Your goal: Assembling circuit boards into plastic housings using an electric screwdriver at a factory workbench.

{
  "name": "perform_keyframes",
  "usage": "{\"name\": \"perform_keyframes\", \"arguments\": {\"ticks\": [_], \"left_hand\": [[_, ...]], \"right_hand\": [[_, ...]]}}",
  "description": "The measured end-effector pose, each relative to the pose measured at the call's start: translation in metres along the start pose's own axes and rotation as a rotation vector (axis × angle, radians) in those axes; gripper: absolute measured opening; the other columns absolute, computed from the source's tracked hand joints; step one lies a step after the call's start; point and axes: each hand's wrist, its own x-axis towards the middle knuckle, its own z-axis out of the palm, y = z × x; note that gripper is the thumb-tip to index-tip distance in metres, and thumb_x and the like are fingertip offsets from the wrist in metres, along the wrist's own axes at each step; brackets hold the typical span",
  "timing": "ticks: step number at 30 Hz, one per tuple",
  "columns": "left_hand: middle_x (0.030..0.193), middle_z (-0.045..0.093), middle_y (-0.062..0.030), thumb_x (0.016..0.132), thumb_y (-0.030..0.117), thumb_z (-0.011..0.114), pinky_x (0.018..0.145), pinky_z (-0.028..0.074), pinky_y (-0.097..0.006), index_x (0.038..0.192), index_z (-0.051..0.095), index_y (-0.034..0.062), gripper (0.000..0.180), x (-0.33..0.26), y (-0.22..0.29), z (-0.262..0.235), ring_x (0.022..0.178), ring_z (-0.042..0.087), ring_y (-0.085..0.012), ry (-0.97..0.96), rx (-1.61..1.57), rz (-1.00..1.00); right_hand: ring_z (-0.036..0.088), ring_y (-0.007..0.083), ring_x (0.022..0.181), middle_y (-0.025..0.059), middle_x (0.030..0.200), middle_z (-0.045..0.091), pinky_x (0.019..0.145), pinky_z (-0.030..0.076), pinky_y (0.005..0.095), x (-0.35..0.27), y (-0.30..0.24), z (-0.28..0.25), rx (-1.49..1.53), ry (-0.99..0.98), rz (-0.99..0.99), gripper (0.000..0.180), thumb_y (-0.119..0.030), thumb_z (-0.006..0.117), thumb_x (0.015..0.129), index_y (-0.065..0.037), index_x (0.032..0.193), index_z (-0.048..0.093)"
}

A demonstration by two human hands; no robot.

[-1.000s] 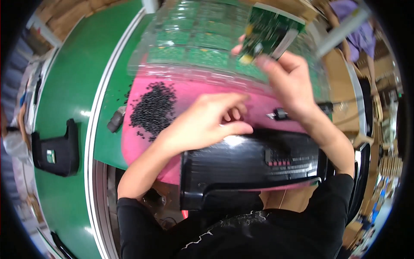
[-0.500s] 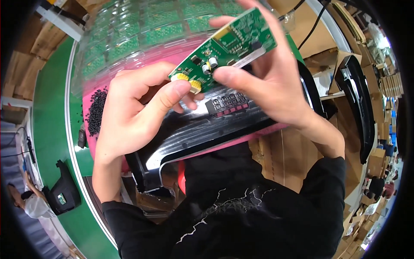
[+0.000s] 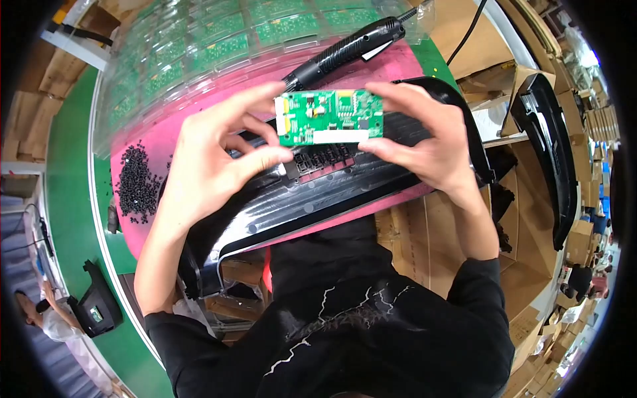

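Note:
A green circuit board [image 3: 330,118] with white connectors at its left end and a white strip along its near edge is held level between my two hands. My left hand [image 3: 222,146] pinches its left end between thumb and fingers. The right end is gripped the same way by my right hand [image 3: 428,136]. Right below the board lies a glossy black plastic housing [image 3: 285,205], its display window [image 3: 325,162] with digit-shaped cutouts partly covered by the board. Behind the board, a black electric screwdriver [image 3: 352,53] lies on the pink mat [image 3: 219,109].
Clear plastic trays of green boards [image 3: 219,40] are stacked at the back. A heap of small black screws [image 3: 137,182] sits on the mat's left. Another black housing [image 3: 547,159] stands at the right by cardboard boxes [image 3: 524,278]. A person [image 3: 56,325] is at far left.
The circuit board has come down from a steep tilt to level, its component face now toward me. My right hand has lowered and shifted to its right end, uncovering the electric screwdriver.

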Motion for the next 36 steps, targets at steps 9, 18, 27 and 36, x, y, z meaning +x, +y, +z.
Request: {"name": "perform_keyframes", "arguments": {"ticks": [9,18,27,36], "left_hand": [[0.061,0.055,-0.0053,0.065,0.017,0.082,0.053,0.043,-0.030,0.105,0.054,0.0037,0.050,-0.001,-0.023,0.005,0.052,0.055,-0.0170,-0.400,0.509,-0.181],[0.058,0.049,-0.0065,0.064,0.018,0.083,0.054,0.042,-0.035,0.103,0.053,0.0044,0.052,0.001,-0.026,0.005,0.054,0.053,-0.0228,-0.407,0.551,-0.223],[0.058,0.045,-0.0059,0.065,0.019,0.083,0.053,0.040,-0.036,0.104,0.052,0.0049,0.052,0.000,-0.032,0.003,0.053,0.052,-0.0237,-0.401,0.550,-0.139],[0.069,0.061,-0.0137,0.072,0.024,0.079,0.061,0.047,-0.043,0.109,0.048,0.0005,0.054,-0.006,-0.038,-0.001,0.069,0.063,-0.0353,-0.419,0.541,-0.071]], "right_hand": [[0.050,0.0298,0.116,0.0075,0.123,0.058,0.100,0.039,0.0407,-0.011,0.029,0.027,0.080,-0.307,0.005,0.055,-0.020,0.084,0.061,-0.007,0.111,0.064],[0.049,0.0294,0.115,0.0073,0.121,0.057,0.100,0.038,0.0402,-0.013,0.026,0.034,0.066,-0.290,0.052,0.053,-0.019,0.083,0.063,-0.005,0.111,0.064],[0.048,0.0294,0.116,0.0074,0.121,0.056,0.101,0.037,0.0401,-0.012,0.025,0.036,0.044,-0.299,0.064,0.052,-0.020,0.082,0.066,-0.004,0.112,0.062],[0.047,0.0316,0.117,0.0114,0.123,0.055,0.101,0.037,0.0408,-0.006,0.014,0.033,0.022,-0.357,0.097,0.065,-0.017,0.083,0.060,-0.004,0.119,0.058]]}}
